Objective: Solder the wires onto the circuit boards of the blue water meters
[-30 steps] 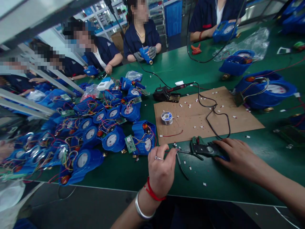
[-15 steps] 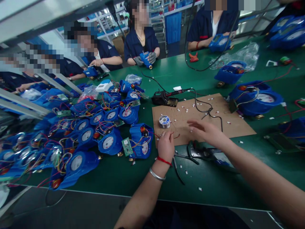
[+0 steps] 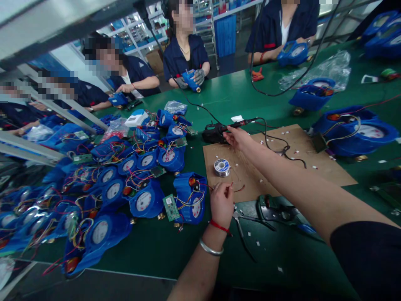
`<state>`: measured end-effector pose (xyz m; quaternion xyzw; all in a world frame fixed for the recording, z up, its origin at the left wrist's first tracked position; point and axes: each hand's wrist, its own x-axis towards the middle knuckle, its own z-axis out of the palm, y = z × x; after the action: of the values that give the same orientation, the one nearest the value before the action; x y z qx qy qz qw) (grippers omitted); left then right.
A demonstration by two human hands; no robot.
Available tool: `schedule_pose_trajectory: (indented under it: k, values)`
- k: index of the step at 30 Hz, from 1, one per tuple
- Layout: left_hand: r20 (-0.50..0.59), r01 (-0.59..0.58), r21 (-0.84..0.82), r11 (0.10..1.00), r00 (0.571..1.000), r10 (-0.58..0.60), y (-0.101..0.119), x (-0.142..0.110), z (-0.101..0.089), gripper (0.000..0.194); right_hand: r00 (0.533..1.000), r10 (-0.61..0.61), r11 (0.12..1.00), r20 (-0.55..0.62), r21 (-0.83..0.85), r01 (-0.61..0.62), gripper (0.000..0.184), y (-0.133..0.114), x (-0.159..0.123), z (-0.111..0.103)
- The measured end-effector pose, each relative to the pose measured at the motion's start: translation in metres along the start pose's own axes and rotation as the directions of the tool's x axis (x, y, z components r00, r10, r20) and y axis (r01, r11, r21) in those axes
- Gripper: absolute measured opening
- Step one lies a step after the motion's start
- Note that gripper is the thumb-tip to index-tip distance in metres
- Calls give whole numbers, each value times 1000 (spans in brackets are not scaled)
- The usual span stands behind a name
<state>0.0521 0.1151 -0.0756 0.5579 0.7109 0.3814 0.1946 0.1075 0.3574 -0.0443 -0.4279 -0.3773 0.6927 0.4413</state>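
Note:
My left hand [image 3: 222,203] is closed in a pinch on a thin red wire [image 3: 237,189] that runs from a blue water meter [image 3: 190,198] at the cardboard mat's [image 3: 326,167] near left corner. My right hand [image 3: 238,137] is stretched far forward, its fingers around the handle end of the soldering iron [image 3: 241,123] resting in its black stand [image 3: 214,133]. A solder spool [image 3: 222,167] lies on the mat between my hands. Wire strippers [image 3: 277,213] and small pliers [image 3: 242,228] lie on the green table [image 3: 238,90] under my right forearm.
Many blue meters with loose wires [image 3: 109,188] crowd the table's left half. More meters [image 3: 354,129] and a plastic bag [image 3: 332,69] sit at right. The iron's black cable [image 3: 282,148] loops over the mat. Several co-workers sit along the far edge holding meters. White wire scraps litter the mat.
My right hand left the wire strippers and reached forward over the mat to the soldering iron. My left hand moved up from the pliers to the red wire by the meter.

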Motion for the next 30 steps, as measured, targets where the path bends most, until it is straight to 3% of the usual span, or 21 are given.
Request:
schedule_pose_trajectory:
  k: [5, 9, 12, 16, 19, 26, 30]
  values:
    - [24, 19, -32, 999, 1000, -18, 1, 2, -2, 10, 981, -171, 985, -95, -31, 169, 16, -6, -32, -17]
    - [23, 30, -21, 999, 999, -29, 1, 3, -2, 10, 906, -414, 893, -91, -232, 386, 27, -8, -85, -44]
    - [20, 32, -36, 999, 999, -31, 1, 3, -3, 8, 871, -485, 838, -81, -329, 436, 23, -5, -131, -63]
    - [7, 16, -61, 998, 1000, -15, 0, 1, -6, 7, 910, -414, 867, -22, -314, 387, 16, 2, -180, -85]
    - [3, 3, -16, 1000, 1000, -3, 1, 1, -6, 9, 943, -333, 867, 9, -390, 310, 18, 10, -196, -99]
    - [-1, -38, 127, 991, 999, 39, 5, 5, -2, 13, 974, -191, 865, 118, -448, 225, 23, 18, -194, -112]
    - [14, -47, 146, 988, 999, 45, 6, 7, -3, 13, 984, -130, 855, 118, -490, 172, 27, 17, -193, -113]
